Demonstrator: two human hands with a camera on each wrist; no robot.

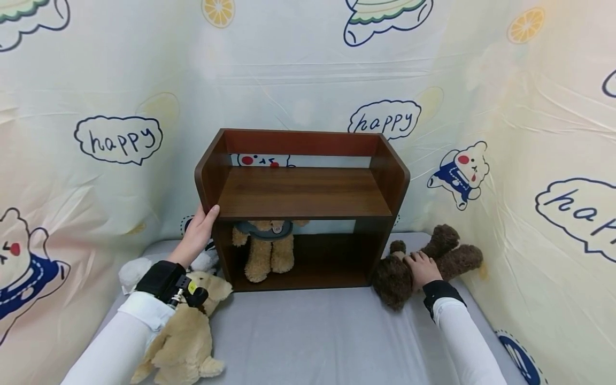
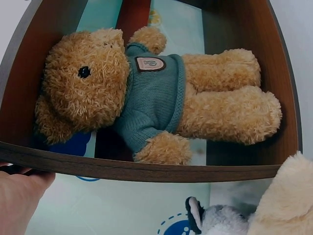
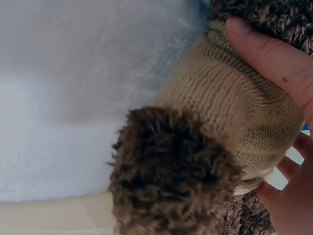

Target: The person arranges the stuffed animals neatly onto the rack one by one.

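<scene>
My left hand [image 1: 197, 235] holds the left side panel of a brown wooden shelf [image 1: 308, 192], thumb at the front edge. In the left wrist view, that hand [image 2: 22, 196] sits at the panel's edge. A tan teddy bear [image 2: 156, 93] in a green knitted sweater stands in the lower compartment; the upper board hides its head in the head view. To the right of the shelf, my right hand [image 1: 423, 269] grips a dark brown teddy bear [image 1: 394, 280] lying on its side. The right wrist view shows thumb and fingers around its beige knitted sweater [image 3: 210, 93].
A cream plush toy [image 1: 187, 331] lies on the grey sheet [image 1: 308, 337] beneath my left forearm. Behind it are a white plush [image 1: 135, 274] and a grey one [image 2: 222, 220], partly hidden. Printed curtains [image 1: 289, 69] hang behind the shelf and along both sides.
</scene>
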